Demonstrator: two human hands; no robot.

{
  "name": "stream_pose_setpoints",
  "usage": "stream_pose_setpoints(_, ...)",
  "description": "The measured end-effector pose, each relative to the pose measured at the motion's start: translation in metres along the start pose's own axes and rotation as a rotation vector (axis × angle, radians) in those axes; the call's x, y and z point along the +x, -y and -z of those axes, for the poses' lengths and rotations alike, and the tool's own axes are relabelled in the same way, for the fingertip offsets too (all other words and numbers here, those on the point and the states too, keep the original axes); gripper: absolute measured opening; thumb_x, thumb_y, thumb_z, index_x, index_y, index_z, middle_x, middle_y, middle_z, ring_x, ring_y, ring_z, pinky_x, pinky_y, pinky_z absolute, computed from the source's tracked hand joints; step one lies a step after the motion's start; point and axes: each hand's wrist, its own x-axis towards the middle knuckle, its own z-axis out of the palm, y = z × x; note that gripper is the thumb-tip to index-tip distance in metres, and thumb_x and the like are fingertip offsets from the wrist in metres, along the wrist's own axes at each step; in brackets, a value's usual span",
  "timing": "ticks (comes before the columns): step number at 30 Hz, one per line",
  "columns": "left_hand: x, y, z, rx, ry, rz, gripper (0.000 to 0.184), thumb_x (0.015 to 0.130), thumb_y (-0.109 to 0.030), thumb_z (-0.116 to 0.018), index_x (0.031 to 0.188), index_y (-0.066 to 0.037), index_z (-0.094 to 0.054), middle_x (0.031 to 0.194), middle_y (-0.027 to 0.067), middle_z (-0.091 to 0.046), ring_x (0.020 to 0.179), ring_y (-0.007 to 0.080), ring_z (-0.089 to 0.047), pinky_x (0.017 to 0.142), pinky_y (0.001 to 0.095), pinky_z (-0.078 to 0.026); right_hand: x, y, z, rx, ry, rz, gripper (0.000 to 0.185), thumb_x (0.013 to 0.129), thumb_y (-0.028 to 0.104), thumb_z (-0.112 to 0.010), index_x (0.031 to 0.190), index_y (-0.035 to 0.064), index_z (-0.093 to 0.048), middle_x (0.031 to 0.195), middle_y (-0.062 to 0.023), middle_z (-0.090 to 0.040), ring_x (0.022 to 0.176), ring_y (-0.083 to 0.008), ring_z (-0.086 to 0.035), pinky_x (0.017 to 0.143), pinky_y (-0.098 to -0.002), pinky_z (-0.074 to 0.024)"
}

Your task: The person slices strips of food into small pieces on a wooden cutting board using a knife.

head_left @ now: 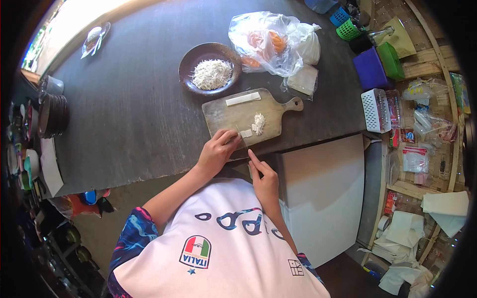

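A wooden cutting board point(218, 112) with a handle lies near the table's front edge. My left hand point(218, 149) is closed, its bent fingertips pressing a small white food piece point(246, 133) on the board. My right hand point(265, 180) is closed around a knife point(244, 139), its thin blade upright between the fingers of my left hand and the white piece. The knife's handle is mostly hidden in the hand. Beside the piece sits a small heap of white shreds point(258, 123). A longer white strip point(243, 99) lies toward the board's far edge.
Behind the board stands a brown bowl point(185, 74) of white shreds. A clear plastic bag point(268, 44) with orange items and a wrapped pale block point(302, 80) are to its right. Baskets point(376, 110) line the right edge; dark stacked bowls point(52, 115) stand left.
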Motion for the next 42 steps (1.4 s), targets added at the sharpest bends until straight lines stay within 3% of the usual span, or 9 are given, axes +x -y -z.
stream_pose_setpoints(4,0.000,0.001,-0.001,-0.041,-0.020,0.010,0.027,0.090,-0.004,-0.079,0.116,0.000,-0.080,0.120,0.0070,-0.072,0.112,0.0269,-0.070,0.093,0.0380,-0.062,0.019,-0.003,-0.015,0.114,-0.057,0.088,0.041,0.108,0.020,-0.071,0.147,0.0308,-0.073,0.084,-0.0144,-0.064,0.073,-0.0349,-0.066,0.072,-0.0457,-0.0540)
stream_pose_setpoints(21,-0.001,0.000,0.000,-0.076,-0.023,0.056,0.028,0.090,-0.002,-0.081,0.117,-0.002,-0.082,0.122,0.0075,-0.074,0.114,0.0298,-0.071,0.093,0.0399,-0.062,0.007,0.008,-0.001,0.001,-0.011,0.022,0.040,0.108,0.021,-0.071,0.147,0.0302,-0.073,0.083,-0.0151,-0.063,0.074,-0.0357,-0.067,0.073,-0.0453,-0.0545)
stream_pose_setpoints(24,0.000,-0.001,0.001,-0.061,-0.034,0.030,0.026,0.090,-0.003,-0.079,0.116,0.001,-0.080,0.120,0.0075,-0.072,0.111,0.0273,-0.070,0.092,0.0387,-0.062,0.001,0.004,-0.002,-0.003,-0.004,0.002,0.040,0.108,0.021,-0.070,0.147,0.0299,-0.074,0.084,-0.0153,-0.063,0.074,-0.0363,-0.067,0.073,-0.0455,-0.0544)
stream_pose_setpoints(42,0.002,-0.002,0.003,-0.037,-0.041,0.015,0.022,0.092,-0.005,-0.080,0.114,0.001,-0.080,0.118,0.0071,-0.071,0.109,0.0267,-0.070,0.091,0.0383,-0.062,0.016,0.005,-0.012,0.038,-0.034,0.056,0.042,0.108,0.020,-0.071,0.147,0.0316,-0.073,0.084,-0.0141,-0.066,0.075,-0.0351,-0.068,0.073,-0.0461,-0.0551)
